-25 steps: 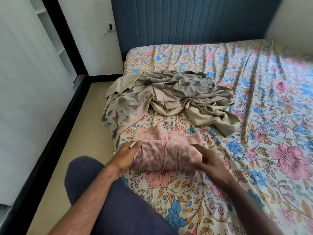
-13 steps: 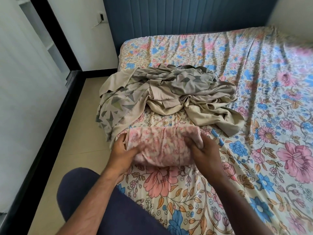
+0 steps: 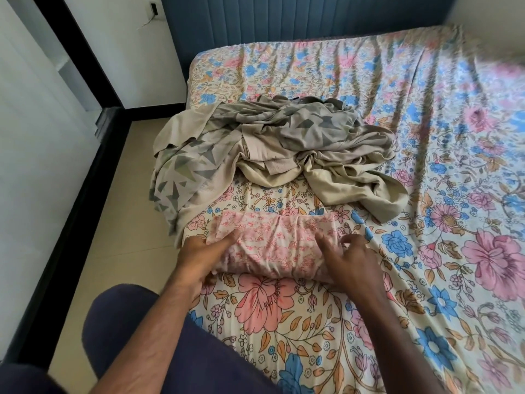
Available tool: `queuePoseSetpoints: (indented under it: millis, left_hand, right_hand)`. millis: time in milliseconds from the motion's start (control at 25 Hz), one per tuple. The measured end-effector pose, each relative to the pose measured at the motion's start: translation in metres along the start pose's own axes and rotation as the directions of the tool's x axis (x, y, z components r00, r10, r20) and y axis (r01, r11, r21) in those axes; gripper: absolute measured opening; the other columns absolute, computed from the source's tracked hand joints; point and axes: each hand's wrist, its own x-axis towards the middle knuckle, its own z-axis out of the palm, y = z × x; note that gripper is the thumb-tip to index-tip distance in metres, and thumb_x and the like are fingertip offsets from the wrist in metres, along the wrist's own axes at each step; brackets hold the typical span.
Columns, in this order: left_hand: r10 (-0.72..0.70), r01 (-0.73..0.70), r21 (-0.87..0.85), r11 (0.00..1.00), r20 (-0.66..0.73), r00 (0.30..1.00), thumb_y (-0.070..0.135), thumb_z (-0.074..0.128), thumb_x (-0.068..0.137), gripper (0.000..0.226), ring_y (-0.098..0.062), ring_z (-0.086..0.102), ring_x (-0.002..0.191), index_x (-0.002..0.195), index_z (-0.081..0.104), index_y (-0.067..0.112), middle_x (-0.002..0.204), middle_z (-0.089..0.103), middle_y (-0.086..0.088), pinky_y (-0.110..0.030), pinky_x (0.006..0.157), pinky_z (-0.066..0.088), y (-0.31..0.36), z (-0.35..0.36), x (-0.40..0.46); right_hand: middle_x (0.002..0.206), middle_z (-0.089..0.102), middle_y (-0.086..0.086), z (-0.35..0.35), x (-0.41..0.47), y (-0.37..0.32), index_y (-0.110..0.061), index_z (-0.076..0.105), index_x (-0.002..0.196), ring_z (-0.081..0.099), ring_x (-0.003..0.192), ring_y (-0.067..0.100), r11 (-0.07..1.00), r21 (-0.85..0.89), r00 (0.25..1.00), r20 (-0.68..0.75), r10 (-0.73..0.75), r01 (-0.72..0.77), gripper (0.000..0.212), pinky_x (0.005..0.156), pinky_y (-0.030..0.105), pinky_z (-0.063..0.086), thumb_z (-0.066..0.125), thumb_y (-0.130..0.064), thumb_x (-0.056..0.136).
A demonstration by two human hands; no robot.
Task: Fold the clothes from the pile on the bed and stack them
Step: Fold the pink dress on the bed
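Note:
A pink flower-print garment (image 3: 272, 245) lies folded into a thick bundle on the bed's near left part. My left hand (image 3: 199, 260) holds its left end, fingers laid on top and thumb tucked under the near edge. On its right end rests my right hand (image 3: 352, 260), fingers spread and fairly straight. Behind the bundle is the pile of unfolded clothes (image 3: 270, 155), beige cloth and cloth with grey triangles, part of it hanging over the bed's left edge.
The bed (image 3: 426, 251) has a flowered sheet and stretches far to the right. My knee in dark blue trousers (image 3: 127, 322) is at the bed's near left edge. A tiled floor strip (image 3: 113, 223), a black frame and a white wall lie left; a blue headboard (image 3: 284, 21) is behind.
The near part of the pink garment was folded over away from me into one bundle. My right hand's fingers have spread out on top of it. My left hand stays at the left end.

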Motion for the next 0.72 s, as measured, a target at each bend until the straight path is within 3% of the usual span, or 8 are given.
queuePoseSetpoints:
  millis: [160, 240, 360, 440, 520, 560, 640, 720]
  left_hand:
    - [0.025, -0.023, -0.017, 1.0, 0.099, 0.995, 0.032, 0.086, 0.078, 0.037, -0.025, 0.074, 0.08, 0.105, 0.071, 0.013, 0.099, 0.077, -0.012, -0.035, 0.068, 0.06, 0.014, 0.016, 0.002]
    - [0.072, -0.07, -0.015, 0.997, 0.136, 0.988, 0.015, 0.082, 0.082, 0.025, -0.027, 0.075, 0.089, 0.103, 0.07, 0.016, 0.1, 0.077, -0.01, -0.043, 0.082, 0.062, 0.025, 0.026, -0.003]
    - [0.11, -0.098, -0.058, 0.993, 0.243, 0.964, 0.007, 0.077, 0.084, 0.032, -0.031, 0.076, 0.082, 0.113, 0.066, 0.013, 0.099, 0.076, -0.014, -0.046, 0.071, 0.063, 0.046, 0.039, -0.013]
    - [0.18, -0.159, -0.09, 0.983, 0.32, 0.93, 0.007, 0.078, 0.083, 0.036, -0.03, 0.072, 0.069, 0.117, 0.065, 0.011, 0.094, 0.074, -0.016, -0.045, 0.063, 0.061, 0.063, 0.049, -0.029]
    - [0.271, -0.232, -0.141, 0.962, 0.444, 0.854, 0.013, 0.084, 0.072, 0.039, -0.033, 0.062, 0.065, 0.108, 0.067, 0.01, 0.078, 0.067, -0.017, -0.055, 0.068, 0.059, 0.082, 0.072, -0.057]
    - [0.303, -0.257, -0.161, 0.953, 0.515, 0.802, 0.016, 0.087, 0.064, 0.043, -0.034, 0.06, 0.067, 0.103, 0.068, 0.009, 0.074, 0.065, -0.016, -0.062, 0.074, 0.056, 0.092, 0.085, -0.073]
    - [0.368, -0.318, -0.198, 0.927, 0.638, 0.676, 0.018, 0.086, 0.056, 0.055, -0.034, 0.064, 0.071, 0.108, 0.071, 0.007, 0.087, 0.071, -0.018, -0.065, 0.077, 0.055, 0.111, 0.125, -0.107]
    - [0.411, -0.329, -0.265, 0.906, 0.737, 0.537, 0.019, 0.087, 0.057, 0.05, -0.034, 0.068, 0.072, 0.105, 0.074, 0.009, 0.101, 0.074, -0.019, -0.054, 0.066, 0.06, 0.127, 0.167, -0.145]
  right_hand:
    - [0.085, 0.075, 0.007, -0.003, 0.003, -0.018, -0.009, 0.064, 0.096, 0.076, 0.076, 0.026, 0.982, 0.18, 0.979, 0.201, 0.027, -0.064, 0.044, 0.075, 0.042, 0.065, 0.07, -0.052, 0.091]
    - [0.089, 0.075, 0.006, -0.01, -0.003, -0.021, -0.011, 0.063, 0.099, 0.076, 0.077, 0.023, 0.956, 0.28, 0.966, 0.257, 0.011, -0.086, 0.028, 0.072, 0.04, 0.065, 0.073, -0.038, 0.094]
    - [0.097, 0.079, 0.008, -0.031, -0.025, -0.016, -0.016, 0.062, 0.11, 0.078, 0.084, 0.024, 0.824, 0.545, 0.949, 0.315, -0.03, -0.155, 0.014, 0.084, 0.043, 0.063, 0.067, -0.022, 0.098]
    - [0.098, 0.079, 0.008, -0.051, -0.048, -0.004, -0.015, 0.066, 0.111, 0.077, 0.09, 0.028, 0.723, 0.687, 0.986, 0.161, -0.047, -0.078, 0.019, 0.087, 0.049, 0.062, 0.069, -0.019, 0.093]
    - [0.103, 0.078, 0.009, -0.076, -0.08, 0.017, -0.015, 0.069, 0.112, 0.076, 0.096, 0.029, 0.684, 0.724, 0.992, -0.123, 0.005, 0.086, 0.036, 0.088, 0.055, 0.061, 0.073, -0.025, 0.077]
    - [0.103, 0.078, 0.007, -0.091, -0.097, 0.029, -0.017, 0.068, 0.11, 0.075, 0.097, 0.029, 0.681, 0.721, 0.972, -0.228, 0.054, 0.131, 0.04, 0.087, 0.055, 0.06, 0.074, -0.027, 0.071]
    - [0.102, 0.077, 0.004, -0.125, -0.13, 0.055, -0.023, 0.064, 0.108, 0.074, 0.096, 0.025, 0.692, 0.702, 0.909, -0.383, 0.166, 0.169, 0.042, 0.087, 0.053, 0.06, 0.074, -0.03, 0.068]
    - [0.102, 0.076, 0.001, -0.156, -0.161, 0.078, -0.03, 0.058, 0.107, 0.074, 0.095, 0.022, 0.726, 0.66, 0.827, -0.509, 0.241, 0.195, 0.042, 0.086, 0.052, 0.06, 0.073, -0.036, 0.068]
